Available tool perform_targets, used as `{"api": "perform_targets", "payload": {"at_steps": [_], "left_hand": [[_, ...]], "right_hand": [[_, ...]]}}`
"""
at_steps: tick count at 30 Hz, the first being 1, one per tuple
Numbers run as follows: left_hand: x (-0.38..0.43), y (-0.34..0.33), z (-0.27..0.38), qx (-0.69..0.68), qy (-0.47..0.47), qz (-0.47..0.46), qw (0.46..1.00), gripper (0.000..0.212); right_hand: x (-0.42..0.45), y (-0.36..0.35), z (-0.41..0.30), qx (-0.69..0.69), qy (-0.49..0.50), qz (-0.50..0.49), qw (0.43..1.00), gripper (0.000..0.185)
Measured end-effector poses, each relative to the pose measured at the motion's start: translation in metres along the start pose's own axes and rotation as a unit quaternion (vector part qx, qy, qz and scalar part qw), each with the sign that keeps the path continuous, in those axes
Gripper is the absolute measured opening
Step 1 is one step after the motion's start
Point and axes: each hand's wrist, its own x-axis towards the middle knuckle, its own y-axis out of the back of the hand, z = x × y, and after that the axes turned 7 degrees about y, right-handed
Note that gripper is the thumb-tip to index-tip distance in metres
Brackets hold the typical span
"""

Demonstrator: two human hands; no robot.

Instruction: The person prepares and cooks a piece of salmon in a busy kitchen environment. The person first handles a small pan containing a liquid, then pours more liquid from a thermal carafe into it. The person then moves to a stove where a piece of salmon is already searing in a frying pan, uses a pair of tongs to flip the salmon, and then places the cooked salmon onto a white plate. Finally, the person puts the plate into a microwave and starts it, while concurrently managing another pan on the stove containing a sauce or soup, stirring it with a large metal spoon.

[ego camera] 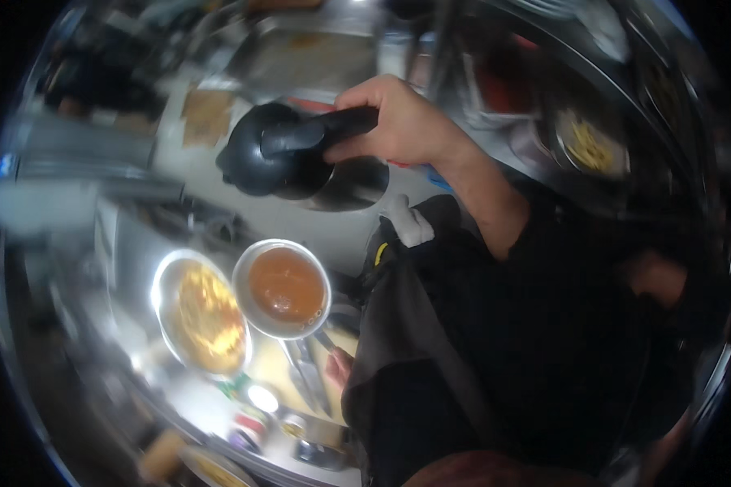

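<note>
My right hand (396,122) is closed around the black handle (341,125) of a steel jug with a black top (268,152). This jug appears tilted over the pale counter, its black top to the left. Partly hidden by dark clothing, my left hand (339,366) grips the dark handle of a metal saucepan (239,283). An orange-brown liquid (286,283) with a few bubbles fills part of the saucepan. Beside it, close to its rim, is a brightly lit round metal pan (165,325) containing yellow-orange food (210,310).
Long blades or utensils (310,380) lie on a yellowish board (271,371). A sheet tray (317,61) and a brown piece (206,117) are towards the top. Red contents fill a container (502,91); yellow strips (588,146) sit at the right. Much is blurred.
</note>
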Motion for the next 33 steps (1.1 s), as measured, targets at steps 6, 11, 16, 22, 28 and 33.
{"api": "perform_targets", "payload": {"at_steps": [6,11,16,22,28,33], "left_hand": [[0.123,0.0,0.041,0.093,-0.112,-0.116,0.983,0.048],[0.192,-0.046,0.077,0.134,-0.209,-0.183,0.951,0.049],[0.244,-0.081,0.103,0.156,-0.32,-0.22,0.908,0.051],[0.233,-0.121,0.14,0.214,-0.222,-0.244,0.92,0.055],[0.259,-0.147,0.111,0.275,-0.343,-0.158,0.884,0.055],[0.265,-0.17,0.073,0.238,-0.322,-0.148,0.904,0.046]], "right_hand": [[-0.101,0.048,0.013,-0.109,-0.027,0.128,0.985,0.029],[-0.219,0.085,0.014,-0.18,-0.138,0.295,0.928,0.03],[-0.316,0.078,0.029,-0.137,-0.229,0.569,0.778,0.034],[-0.433,0.108,0.076,-0.252,-0.343,0.774,0.468,0.064],[-0.451,0.21,0.105,-0.355,-0.289,0.837,0.301,0.045],[-0.519,0.336,0.185,-0.334,-0.194,0.853,0.351,0.047]]}}
